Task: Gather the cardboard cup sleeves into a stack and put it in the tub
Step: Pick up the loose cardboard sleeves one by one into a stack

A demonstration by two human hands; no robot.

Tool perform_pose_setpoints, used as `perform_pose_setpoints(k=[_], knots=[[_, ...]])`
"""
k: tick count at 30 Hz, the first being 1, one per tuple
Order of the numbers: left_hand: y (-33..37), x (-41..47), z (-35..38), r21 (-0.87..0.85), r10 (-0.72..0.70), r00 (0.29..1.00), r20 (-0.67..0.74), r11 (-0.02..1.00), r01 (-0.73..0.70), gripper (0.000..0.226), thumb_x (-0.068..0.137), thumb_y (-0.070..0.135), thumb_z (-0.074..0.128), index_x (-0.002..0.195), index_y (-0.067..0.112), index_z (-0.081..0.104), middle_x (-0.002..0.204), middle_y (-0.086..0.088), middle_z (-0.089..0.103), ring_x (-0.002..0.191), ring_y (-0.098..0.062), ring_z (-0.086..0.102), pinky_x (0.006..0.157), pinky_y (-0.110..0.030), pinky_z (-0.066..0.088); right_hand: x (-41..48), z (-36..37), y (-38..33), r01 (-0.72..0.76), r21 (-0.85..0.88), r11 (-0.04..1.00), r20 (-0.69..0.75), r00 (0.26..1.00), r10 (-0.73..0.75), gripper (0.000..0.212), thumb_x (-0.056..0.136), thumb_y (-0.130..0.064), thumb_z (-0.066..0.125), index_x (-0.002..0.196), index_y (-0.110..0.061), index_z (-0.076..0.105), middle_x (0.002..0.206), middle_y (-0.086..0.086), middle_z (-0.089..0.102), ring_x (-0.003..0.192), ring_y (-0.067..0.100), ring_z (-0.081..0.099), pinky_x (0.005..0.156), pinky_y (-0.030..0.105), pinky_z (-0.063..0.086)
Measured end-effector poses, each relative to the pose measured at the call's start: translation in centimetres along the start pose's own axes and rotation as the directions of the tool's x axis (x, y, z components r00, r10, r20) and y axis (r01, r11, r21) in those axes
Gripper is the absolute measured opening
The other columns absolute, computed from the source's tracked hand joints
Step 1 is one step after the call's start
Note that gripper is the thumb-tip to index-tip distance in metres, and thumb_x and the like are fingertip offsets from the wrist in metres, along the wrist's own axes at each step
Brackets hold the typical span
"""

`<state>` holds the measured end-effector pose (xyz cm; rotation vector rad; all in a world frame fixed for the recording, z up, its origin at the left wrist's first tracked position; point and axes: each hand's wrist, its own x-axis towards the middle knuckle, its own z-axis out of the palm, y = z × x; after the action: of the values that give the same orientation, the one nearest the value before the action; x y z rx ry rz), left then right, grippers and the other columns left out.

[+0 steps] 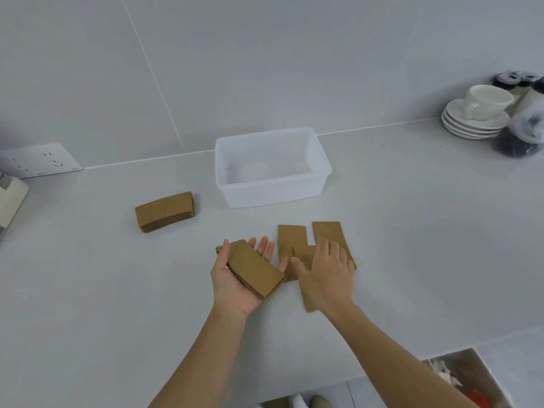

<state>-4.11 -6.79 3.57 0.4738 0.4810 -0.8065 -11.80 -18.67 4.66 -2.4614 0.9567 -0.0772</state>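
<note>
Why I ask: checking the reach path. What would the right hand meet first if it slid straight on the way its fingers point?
The right hand would first meet the loose sleeve just ahead; beyond that, probably the front wall of the tub, though depth is unclear.

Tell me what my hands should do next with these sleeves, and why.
Probably draw the loose sleeves under the right hand together and lift them onto the small stack lying on the left hand. They lie spread on the counter, and the tub looks empty.
</note>
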Motion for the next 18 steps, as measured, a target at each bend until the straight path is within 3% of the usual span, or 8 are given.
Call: perform_pose_setpoints(k=[4, 8, 14, 18], knots=[[-0.5, 0.0, 0.0, -0.016, 0.028, 0.999, -0.021, 0.999, -0.029, 0.062, 0.081, 0.051, 0.057, 0.128, 0.011, 0.054, 0.124, -0.011, 0.064, 0.11, -0.027, 0.063, 0.093, -0.058, 0.046, -0.1, 1.1, 2.0, -0.024, -0.147, 0.989, 0.047, 0.998, 0.031, 0.075, 0.085, -0.06, 0.041, 0.138, -0.01, 0.026, 0.139, 0.008, 0.04, 0.129, 0.026, 0.036, 0.106, 0.037, 0.027], [-0.9, -0.3, -0.2, -0.023, 0.05, 0.998, -0.038, 0.998, -0.051, 0.062, 0.082, 0.051, 0.057, 0.129, 0.012, 0.053, 0.125, -0.011, 0.063, 0.11, -0.027, 0.063, 0.094, -0.057, 0.046, -0.5, 1.7, 2.6, 0.063, -0.247, 0.967, 0.057, 0.997, -0.051, 0.082, 0.081, -0.068, 0.039, 0.138, -0.011, 0.026, 0.135, 0.007, 0.042, 0.123, 0.026, 0.039, 0.102, 0.037, 0.029], [-1.6, -0.7, -0.7, -0.019, 0.061, 0.996, -0.067, 0.998, -0.062, 0.062, 0.081, 0.052, 0.057, 0.129, 0.013, 0.054, 0.123, -0.011, 0.065, 0.11, -0.027, 0.062, 0.091, -0.056, 0.047, -0.7, 1.6, 2.8, 0.131, -0.263, 0.956, 0.071, 0.991, -0.117, 0.061, 0.089, -0.044, 0.041, 0.137, -0.009, 0.026, 0.133, 0.008, 0.044, 0.12, 0.026, 0.04, 0.099, 0.036, 0.031], [-1.7, -1.1, -0.7, -0.014, 0.064, 0.995, -0.074, 0.998, -0.065, 0.063, 0.08, 0.053, 0.058, 0.129, 0.013, 0.055, 0.121, -0.011, 0.066, 0.11, -0.026, 0.062, 0.091, -0.056, 0.047, -0.2, 0.8, 2.8, 0.088, -0.119, 0.989, 0.1, 0.992, -0.076, 0.056, 0.085, -0.033, 0.049, 0.133, -0.011, 0.03, 0.131, 0.007, 0.044, 0.121, 0.025, 0.039, 0.1, 0.036, 0.031]])
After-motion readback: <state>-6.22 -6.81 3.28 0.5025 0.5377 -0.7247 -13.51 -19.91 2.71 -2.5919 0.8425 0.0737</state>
